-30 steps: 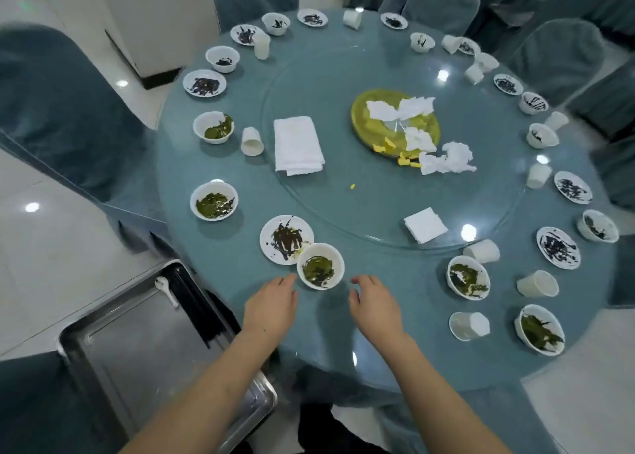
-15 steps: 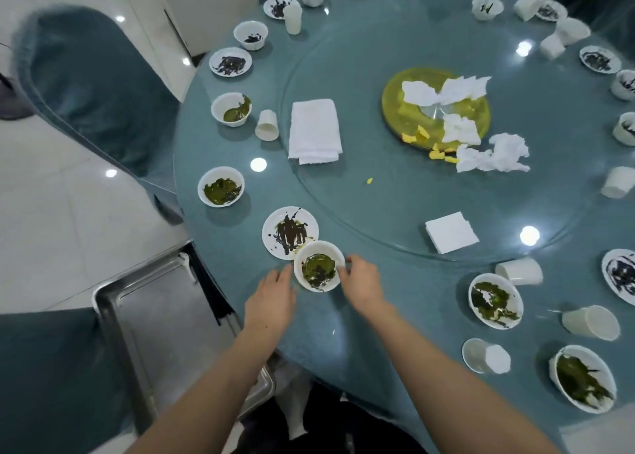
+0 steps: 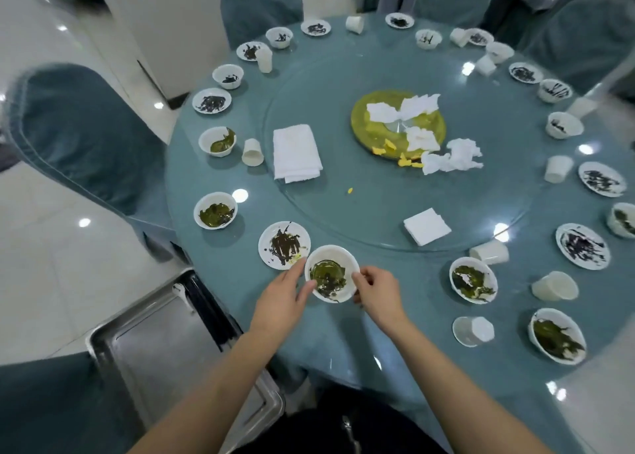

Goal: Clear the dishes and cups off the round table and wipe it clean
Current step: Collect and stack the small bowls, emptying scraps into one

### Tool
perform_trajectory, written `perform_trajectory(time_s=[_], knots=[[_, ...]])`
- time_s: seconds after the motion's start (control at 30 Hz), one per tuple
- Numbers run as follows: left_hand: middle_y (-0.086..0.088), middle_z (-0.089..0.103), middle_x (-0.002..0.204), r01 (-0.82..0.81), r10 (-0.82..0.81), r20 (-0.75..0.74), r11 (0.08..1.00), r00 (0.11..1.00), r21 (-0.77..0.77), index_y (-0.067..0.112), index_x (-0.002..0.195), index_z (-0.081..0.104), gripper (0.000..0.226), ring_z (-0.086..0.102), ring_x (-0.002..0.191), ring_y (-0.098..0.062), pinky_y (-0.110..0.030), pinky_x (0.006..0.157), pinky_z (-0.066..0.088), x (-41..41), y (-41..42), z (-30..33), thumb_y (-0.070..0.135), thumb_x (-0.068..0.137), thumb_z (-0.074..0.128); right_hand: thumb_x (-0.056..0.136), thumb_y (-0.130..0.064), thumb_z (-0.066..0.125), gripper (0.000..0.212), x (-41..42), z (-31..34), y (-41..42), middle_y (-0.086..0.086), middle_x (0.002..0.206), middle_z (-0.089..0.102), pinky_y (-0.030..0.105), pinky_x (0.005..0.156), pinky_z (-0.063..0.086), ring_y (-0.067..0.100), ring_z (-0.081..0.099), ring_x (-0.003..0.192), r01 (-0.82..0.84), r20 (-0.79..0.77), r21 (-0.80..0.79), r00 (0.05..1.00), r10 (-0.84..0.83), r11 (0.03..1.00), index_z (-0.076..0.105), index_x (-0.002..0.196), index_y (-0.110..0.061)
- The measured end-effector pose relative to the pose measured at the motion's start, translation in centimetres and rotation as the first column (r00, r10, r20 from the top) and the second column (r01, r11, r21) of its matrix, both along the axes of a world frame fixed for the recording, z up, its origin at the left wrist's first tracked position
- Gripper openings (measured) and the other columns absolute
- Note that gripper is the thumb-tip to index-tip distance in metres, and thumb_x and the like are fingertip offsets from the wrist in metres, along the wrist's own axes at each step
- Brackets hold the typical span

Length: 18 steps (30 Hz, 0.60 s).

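A small white bowl, smeared with green and dark residue, is held at the near edge of the round table, just beside a stained plate. It is judged light and rigid, probably thin disposable ware, with a greasy inside that could slip; the clean outer rim is the sensible place for a grip. The rim is pinched on one side by the left hand and on the other by the right hand, fingers curled against the wall. Both forearms are extended forward, wrists low. A metal tray is seen beside the table on the left, near enough to receive it.
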<state>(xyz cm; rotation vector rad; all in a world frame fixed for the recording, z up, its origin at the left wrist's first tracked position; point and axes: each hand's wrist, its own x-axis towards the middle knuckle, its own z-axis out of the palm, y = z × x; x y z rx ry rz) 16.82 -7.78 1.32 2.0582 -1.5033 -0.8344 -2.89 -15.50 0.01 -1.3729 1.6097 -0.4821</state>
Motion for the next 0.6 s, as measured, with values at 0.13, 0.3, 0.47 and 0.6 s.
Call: perform_trajectory(time_s=[0.13, 0.3, 0.47, 0.6], knots=[[0.018, 0.069, 0.124, -0.027, -0.003, -0.442, 0.998, 0.897, -0.062, 0.057, 0.131, 0.05, 0.042, 0.068, 0.108, -0.003, -0.04, 0.101, 0.054, -1.5, 0.7, 1.8, 0.029, 0.101, 0.06, 0.1, -0.016, 0.058, 0.021, -1.5, 3.7, 3.9, 0.004, 0.061, 0.067, 0.034, 0.053, 0.055, 0.018, 0.064, 0.052, 0.119, 0.102, -0.031, 0.988, -0.115, 0.992, 0.071, 0.084, -0.014], [0.009, 0.072, 0.122, 0.063, -0.051, -0.739, 0.998, 0.672, -0.011, 0.053, 0.131, 0.054, 0.047, 0.066, 0.112, -0.01, -0.037, 0.096, 0.056, -5.6, 2.4, 3.3, 0.013, 0.106, 0.052, 0.102, -0.016, 0.055, 0.023, -4.8, 6.7, 9.0, 0.001, 0.062, 0.065, 0.025, 0.052, 0.049, 0.014, 0.06, 0.053, 0.295, 0.16, -0.05, 0.945, -0.284, 0.954, 0.071, 0.085, -0.016], [-0.007, 0.074, 0.115, 0.113, 0.007, -0.846, 0.99, 0.533, 0.08, 0.048, 0.133, 0.052, 0.045, 0.069, 0.11, -0.021, -0.047, 0.097, 0.058, -9.4, 4.0, 3.7, 0.012, 0.105, 0.054, 0.103, -0.018, 0.055, 0.022, -8.6, 7.2, 12.8, 0.006, 0.065, 0.066, 0.027, 0.05, 0.048, 0.016, 0.061, 0.054, 0.388, 0.173, -0.039, 0.911, -0.376, 0.921, 0.071, 0.091, -0.009], [-0.018, 0.074, 0.109, 0.063, 0.055, -0.847, 0.993, 0.529, 0.104, 0.04, 0.139, 0.051, 0.043, 0.07, 0.104, -0.023, -0.039, 0.087, 0.06, -10.4, 4.2, 3.5, 0.014, 0.105, 0.056, 0.101, -0.026, 0.056, 0.021, -12.1, 6.2, 12.6, 0.005, 0.075, 0.071, 0.022, 0.052, 0.047, 0.012, 0.063, 0.059, 0.425, 0.086, -0.049, 0.903, -0.42, 0.904, 0.071, 0.092, -0.015]])
